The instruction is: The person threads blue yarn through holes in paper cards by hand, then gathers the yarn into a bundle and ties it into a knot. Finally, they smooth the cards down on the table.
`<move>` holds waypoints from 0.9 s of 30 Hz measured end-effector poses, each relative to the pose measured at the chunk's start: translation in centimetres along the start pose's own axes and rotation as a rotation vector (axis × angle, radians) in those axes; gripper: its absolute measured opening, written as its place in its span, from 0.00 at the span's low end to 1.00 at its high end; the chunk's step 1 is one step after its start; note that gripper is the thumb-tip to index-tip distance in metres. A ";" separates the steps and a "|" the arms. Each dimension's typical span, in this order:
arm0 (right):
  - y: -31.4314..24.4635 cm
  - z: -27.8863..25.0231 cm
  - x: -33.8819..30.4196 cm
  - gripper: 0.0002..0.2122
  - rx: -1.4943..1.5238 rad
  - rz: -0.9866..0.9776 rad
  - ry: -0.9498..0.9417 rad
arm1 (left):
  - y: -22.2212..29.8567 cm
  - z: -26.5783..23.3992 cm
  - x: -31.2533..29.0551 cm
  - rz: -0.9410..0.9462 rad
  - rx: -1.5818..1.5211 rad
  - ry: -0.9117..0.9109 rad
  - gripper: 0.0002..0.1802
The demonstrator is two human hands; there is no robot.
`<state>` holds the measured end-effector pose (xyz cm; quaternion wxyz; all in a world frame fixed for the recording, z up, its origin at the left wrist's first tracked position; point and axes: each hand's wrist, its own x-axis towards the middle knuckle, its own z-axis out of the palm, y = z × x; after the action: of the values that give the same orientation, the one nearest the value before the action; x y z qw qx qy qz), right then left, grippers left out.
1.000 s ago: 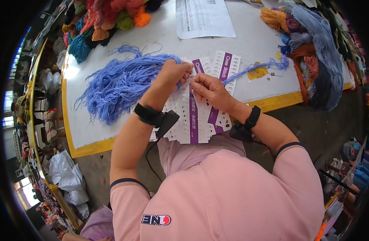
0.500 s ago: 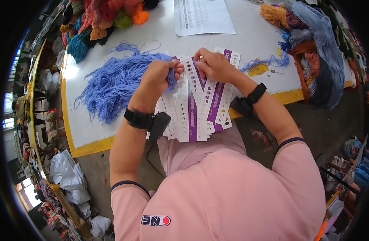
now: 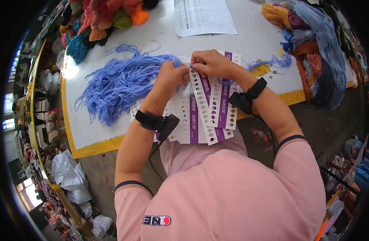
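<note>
My left hand [image 3: 171,77] is closed, with a bundle of blue yarn [image 3: 124,82] running up over its fingers from the loose pile at the left. Its thumb comes close to the top end of a white and purple card strip punched with holes [image 3: 202,105]. At that same end my right hand [image 3: 214,64] pinches the strip between bent fingers; a bit of blue shows at the fingertips. Another blue strand passes beneath this hand. Several more punched card strips [image 3: 222,106] lie fanned under both hands, overhanging the table's near edge.
A printed sheet [image 3: 204,18] lies at the back of the white table [image 3: 92,138]. Colored yarn skeins heap at the back left [image 3: 108,16] and back right [image 3: 325,52]. A blue thread tangle [image 3: 273,61] sits by a yellow patch. White plastic bags [image 3: 68,170] stand left.
My hands have drawn together at the top end of one card strip. That strip and others have shifted, fanning wider. The yarn bundle has moved slightly right with my left hand.
</note>
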<state>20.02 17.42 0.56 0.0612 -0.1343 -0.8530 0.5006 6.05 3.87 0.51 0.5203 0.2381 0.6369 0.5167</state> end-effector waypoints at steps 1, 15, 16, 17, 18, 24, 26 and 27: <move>0.0 -0.1 0.1 0.05 0.007 0.007 -0.022 | 0.0 -0.3 0.1 -0.045 -0.143 -0.032 0.04; -0.1 0.5 0.2 0.05 -0.095 -0.045 0.054 | 0.2 0.0 0.8 0.108 0.552 0.105 0.07; -0.3 0.5 0.1 0.05 0.003 0.029 0.031 | 0.2 0.0 0.7 0.214 0.850 0.237 0.08; -0.2 0.4 0.0 0.05 0.004 0.032 0.034 | 0.2 -0.4 0.6 0.214 0.851 0.233 0.08; -0.1 0.3 0.0 0.05 -0.003 0.023 0.021 | 0.3 -1.2 0.4 0.163 0.689 0.237 0.08; 0.0 0.3 -0.2 0.06 -0.149 -0.032 0.019 | 0.7 -2.1 -0.2 0.069 0.375 0.100 0.09; -0.1 0.5 -0.4 0.06 -0.176 -0.072 0.023 | 0.9 -2.7 -0.6 0.016 0.158 0.052 0.10; -0.3 0.5 -0.4 0.07 -0.234 -0.079 0.030 | 1.2 -3.1 -0.8 -0.037 -0.081 -0.007 0.10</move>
<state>20.27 16.75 0.58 0.0774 -0.1141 -0.9093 0.3927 3.25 2.34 1.66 0.5413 0.2069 0.6177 0.5317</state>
